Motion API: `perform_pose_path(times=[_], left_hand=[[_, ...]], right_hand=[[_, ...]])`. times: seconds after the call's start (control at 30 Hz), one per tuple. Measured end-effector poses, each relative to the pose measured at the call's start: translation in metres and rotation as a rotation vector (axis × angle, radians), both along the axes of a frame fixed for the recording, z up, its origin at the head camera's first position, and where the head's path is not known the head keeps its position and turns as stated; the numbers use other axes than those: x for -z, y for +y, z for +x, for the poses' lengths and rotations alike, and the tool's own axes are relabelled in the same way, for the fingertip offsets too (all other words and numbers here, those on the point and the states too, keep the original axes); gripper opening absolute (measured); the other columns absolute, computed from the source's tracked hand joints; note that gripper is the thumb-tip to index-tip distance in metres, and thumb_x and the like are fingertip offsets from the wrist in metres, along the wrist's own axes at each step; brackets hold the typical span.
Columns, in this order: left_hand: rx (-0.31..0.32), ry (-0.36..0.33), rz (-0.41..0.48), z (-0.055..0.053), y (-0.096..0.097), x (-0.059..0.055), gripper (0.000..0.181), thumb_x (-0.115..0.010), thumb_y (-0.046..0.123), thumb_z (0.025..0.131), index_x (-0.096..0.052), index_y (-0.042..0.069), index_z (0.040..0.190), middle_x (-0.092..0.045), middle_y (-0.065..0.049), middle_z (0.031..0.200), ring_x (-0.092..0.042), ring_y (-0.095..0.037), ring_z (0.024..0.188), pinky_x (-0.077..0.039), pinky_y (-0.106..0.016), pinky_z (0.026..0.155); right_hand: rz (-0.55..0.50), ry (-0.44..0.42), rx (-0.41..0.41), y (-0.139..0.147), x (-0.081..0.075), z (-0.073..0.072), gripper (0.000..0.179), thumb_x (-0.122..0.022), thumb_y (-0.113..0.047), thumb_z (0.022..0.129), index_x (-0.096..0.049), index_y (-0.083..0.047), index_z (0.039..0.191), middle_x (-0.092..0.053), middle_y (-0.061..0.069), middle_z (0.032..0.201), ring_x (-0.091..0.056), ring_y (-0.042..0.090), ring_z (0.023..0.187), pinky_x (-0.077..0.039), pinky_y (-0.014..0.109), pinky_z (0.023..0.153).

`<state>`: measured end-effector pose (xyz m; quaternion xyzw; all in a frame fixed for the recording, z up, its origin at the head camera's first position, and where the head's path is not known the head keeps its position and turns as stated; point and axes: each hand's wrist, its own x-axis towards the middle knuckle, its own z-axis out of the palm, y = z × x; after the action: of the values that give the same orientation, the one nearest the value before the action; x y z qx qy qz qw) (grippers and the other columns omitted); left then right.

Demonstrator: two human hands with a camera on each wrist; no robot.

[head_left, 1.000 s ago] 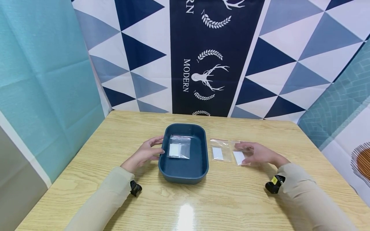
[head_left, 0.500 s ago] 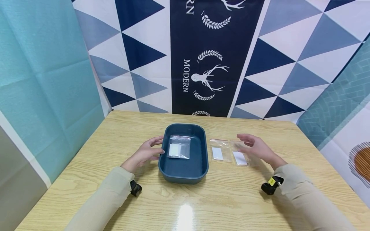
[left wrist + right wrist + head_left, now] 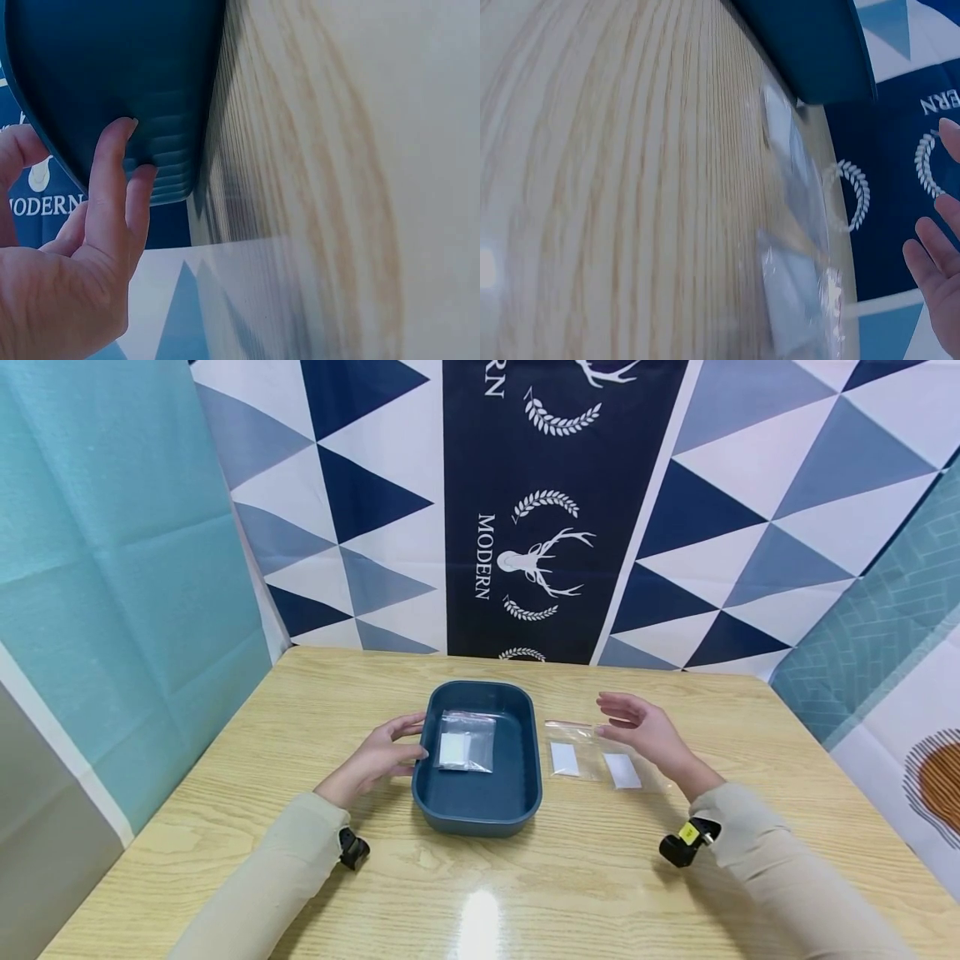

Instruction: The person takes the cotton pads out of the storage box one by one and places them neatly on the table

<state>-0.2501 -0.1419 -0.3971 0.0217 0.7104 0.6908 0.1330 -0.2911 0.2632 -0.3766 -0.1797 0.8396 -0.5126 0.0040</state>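
Observation:
A dark blue plastic bin [image 3: 476, 797] stands on the table. My left hand [image 3: 382, 756] holds its left wall; in the left wrist view the fingertips press the outside and the thumb reaches over the rim. Inside the bin lies a clear zip bag [image 3: 467, 743] with a white piece in it; whether several are stacked cannot be told. To the right of the bin lie two more zip bags, a nearer one [image 3: 565, 759] and a farther one [image 3: 622, 772], each with a white card-like piece. My right hand [image 3: 645, 731] hovers above the farther bag, its fingers relaxed and holding nothing.
The wooden table [image 3: 420, 893] runs back to a patterned cloth [image 3: 382, 568] with triangles and a deer print. A teal cloth [image 3: 135, 593] hangs on the left, and another patterned cloth [image 3: 892, 610] on the right.
My right hand has lifted off the farther zip bag and moved back and slightly left. The left hand, the bin and the bags stay nearly in place.

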Motion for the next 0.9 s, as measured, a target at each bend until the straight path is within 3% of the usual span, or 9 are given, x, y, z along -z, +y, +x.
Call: perform_pose_path(times=[0.1, 0.33, 0.7, 0.9], left_hand=[[-0.008, 0.009, -0.005, -0.001, 0.000, 0.002, 0.064, -0.059, -0.005, 0.083, -0.037, 0.009, 0.142, -0.037, -0.018, 0.140, -0.054, -0.036, 0.110, -0.052, -0.044, 0.080], [-0.008, 0.013, -0.007, 0.000, 0.001, 0.001, 0.063, -0.058, -0.005, 0.084, -0.037, 0.009, 0.141, -0.037, -0.018, 0.140, -0.054, -0.035, 0.109, -0.052, -0.044, 0.079], [-0.016, 0.002, -0.022, -0.001, 0.001, 0.001, 0.063, -0.060, -0.004, 0.084, -0.038, 0.010, 0.141, -0.038, -0.018, 0.140, -0.055, -0.034, 0.108, -0.052, -0.044, 0.080], [-0.019, 0.006, -0.027, 0.000, 0.002, 0.001, 0.063, -0.060, -0.004, 0.083, -0.039, 0.011, 0.141, -0.038, -0.017, 0.140, -0.056, -0.034, 0.107, -0.053, -0.044, 0.079]], right_hand=[[-0.018, 0.006, -0.019, -0.006, -0.001, 0.001, 0.058, -0.070, -0.011, 0.084, -0.044, 0.000, 0.135, -0.049, 0.019, 0.131, -0.050, 0.027, 0.117, -0.044, 0.021, 0.091], [-0.046, 0.011, -0.076, -0.024, -0.006, 0.004, 0.060, -0.071, -0.012, 0.083, -0.044, 0.002, 0.134, -0.049, 0.022, 0.130, -0.043, 0.040, 0.121, -0.042, 0.036, 0.096], [-0.046, -0.025, -0.087, -0.048, -0.017, 0.006, 0.058, -0.071, -0.015, 0.083, -0.047, -0.003, 0.134, -0.051, 0.017, 0.130, -0.047, 0.035, 0.120, -0.047, 0.028, 0.089], [-0.032, -0.029, -0.088, -0.059, -0.024, 0.005, 0.057, -0.071, -0.016, 0.083, -0.047, -0.005, 0.134, -0.052, 0.015, 0.130, -0.049, 0.031, 0.118, -0.048, 0.032, 0.089]])
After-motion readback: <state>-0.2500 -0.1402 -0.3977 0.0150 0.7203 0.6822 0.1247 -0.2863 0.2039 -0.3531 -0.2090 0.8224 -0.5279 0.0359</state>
